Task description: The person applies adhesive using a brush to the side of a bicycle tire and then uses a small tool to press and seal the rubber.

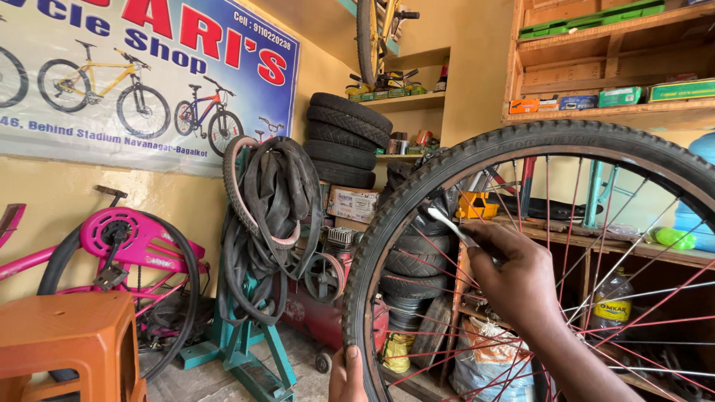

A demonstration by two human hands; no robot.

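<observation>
1. Centrally, a bicycle wheel [417, 193] stands upright and close to the camera, its black knobbed tyre arching from lower left over the top of the view to the right edge, with red and silver spokes [596, 298] fanning inward toward a hub that lies out of view at lower right.
2. Right hand [514, 279]: reaches in from lower right, in front of the spokes; the fingers are pressed together, pinching a slim silver tool [447, 223].
3. Tool axis: the long axis runs from the fingers up and to the left, its free tip lying just inside the tyre's inner edge, near the rim. Whether the tip touches the rim or tyre cannot be told.
4. Left hand [347, 376]: only a thumb and part of the palm show at the bottom edge, closed on the lower tyre and steadying the wheel; it lies well below the tool tip, so the right hand is the nearer one.
5. Background: a teal stand draped with inner tubes [272, 216], a pink bicycle frame [134, 238], an orange plastic stool [67, 342], stacked tyres [346, 138] and wooden shelves [611, 112].
</observation>
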